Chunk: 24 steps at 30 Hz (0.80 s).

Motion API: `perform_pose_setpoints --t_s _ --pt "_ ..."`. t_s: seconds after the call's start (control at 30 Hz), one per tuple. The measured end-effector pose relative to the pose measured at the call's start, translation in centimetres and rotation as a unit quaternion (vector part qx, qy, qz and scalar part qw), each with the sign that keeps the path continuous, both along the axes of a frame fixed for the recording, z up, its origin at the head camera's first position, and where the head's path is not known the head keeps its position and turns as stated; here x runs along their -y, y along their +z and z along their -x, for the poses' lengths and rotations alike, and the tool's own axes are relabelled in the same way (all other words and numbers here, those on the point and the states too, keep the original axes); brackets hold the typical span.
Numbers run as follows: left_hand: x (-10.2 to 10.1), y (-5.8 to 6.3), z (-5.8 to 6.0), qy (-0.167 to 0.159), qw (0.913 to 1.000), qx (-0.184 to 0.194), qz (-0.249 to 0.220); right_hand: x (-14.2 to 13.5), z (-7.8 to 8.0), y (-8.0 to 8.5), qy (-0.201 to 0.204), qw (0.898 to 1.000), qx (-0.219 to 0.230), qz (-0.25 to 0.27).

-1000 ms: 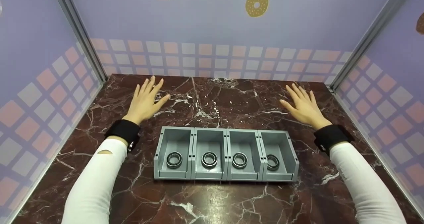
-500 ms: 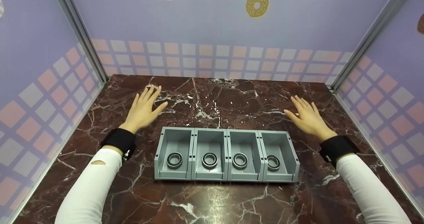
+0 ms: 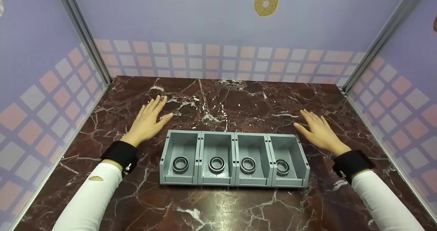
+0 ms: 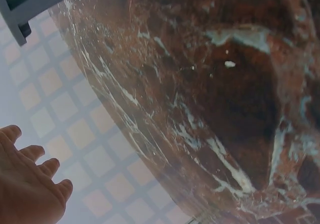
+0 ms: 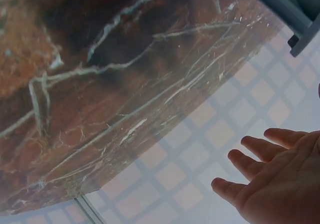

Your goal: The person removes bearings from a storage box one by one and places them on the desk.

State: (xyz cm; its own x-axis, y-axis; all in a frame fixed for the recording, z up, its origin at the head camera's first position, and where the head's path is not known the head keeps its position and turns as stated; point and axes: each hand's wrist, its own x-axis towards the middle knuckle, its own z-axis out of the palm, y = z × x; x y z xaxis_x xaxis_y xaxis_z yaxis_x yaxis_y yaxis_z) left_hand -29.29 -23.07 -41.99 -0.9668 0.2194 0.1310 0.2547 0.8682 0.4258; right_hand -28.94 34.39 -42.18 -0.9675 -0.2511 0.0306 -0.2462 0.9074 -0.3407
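Note:
My left hand (image 3: 145, 122) is held out with straight fingers and the thumb spread, to the left of a row of grey bins (image 3: 217, 182). On the other side, my right hand (image 3: 318, 132) has its fingers extended too, beyond the bins' right end. Neither hand holds anything. Each bin has one ring-shaped ball bearing lying near its front: a leftmost bearing (image 3: 180, 164), two middle ones, and a rightmost bearing (image 3: 282, 167) that sits close to its bin's left wall. The wrist views show the fingers of the left hand (image 4: 30, 179) and right hand (image 5: 280, 169) apart from any object.
The bins stand joined side by side on a dark red marbled tabletop (image 3: 218, 210). Purple walls with a pink and white check band enclose the back (image 3: 218, 22) and both sides. Metal posts (image 3: 82, 32) rise at the rear corners.
Both hands have drawn back toward the person, away from the rear wall, and stay straight-fingered. Bins and bearings have kept their places.

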Motion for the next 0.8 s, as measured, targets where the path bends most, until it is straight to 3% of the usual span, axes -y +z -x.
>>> perform_pose_setpoints --t_s 0.33,0.8 --pt "-0.4 -1.1 -1.4 -0.016 0.9992 0.032 -0.02 -0.3 -1.3 -1.0 0.008 1.0 0.0 0.026" --pt "-0.3 -1.1 -3.9 -0.035 0.9966 0.069 -0.03 -0.1 -3.5 -2.1 0.027 0.998 0.013 0.051"
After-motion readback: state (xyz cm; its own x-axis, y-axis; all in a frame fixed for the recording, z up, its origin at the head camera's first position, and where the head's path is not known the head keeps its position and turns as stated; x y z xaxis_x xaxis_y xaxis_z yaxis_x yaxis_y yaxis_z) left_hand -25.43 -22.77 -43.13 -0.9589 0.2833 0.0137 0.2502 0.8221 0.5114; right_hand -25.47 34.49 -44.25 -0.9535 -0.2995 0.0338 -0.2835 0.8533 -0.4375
